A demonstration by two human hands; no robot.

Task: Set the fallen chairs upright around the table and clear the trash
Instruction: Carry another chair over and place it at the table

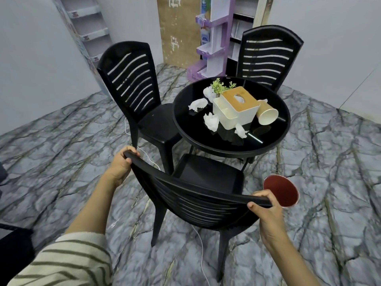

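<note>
The left hand (120, 165) and the right hand (267, 213) are each gripping the top of the near chair (198, 201), which is standing upright at the table (274, 139). Pushing harder is risking a bump that rolls the tipped paper cup (267, 115) off.

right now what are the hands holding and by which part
The near black chair, by the top rail of its backrest: left hand at the left corner, right hand at the right corner.

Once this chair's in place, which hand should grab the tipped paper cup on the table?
Right hand, probably: the cup lies on the table's right side, and the red bin stands beside that hand; the left hand is farther away.
</note>
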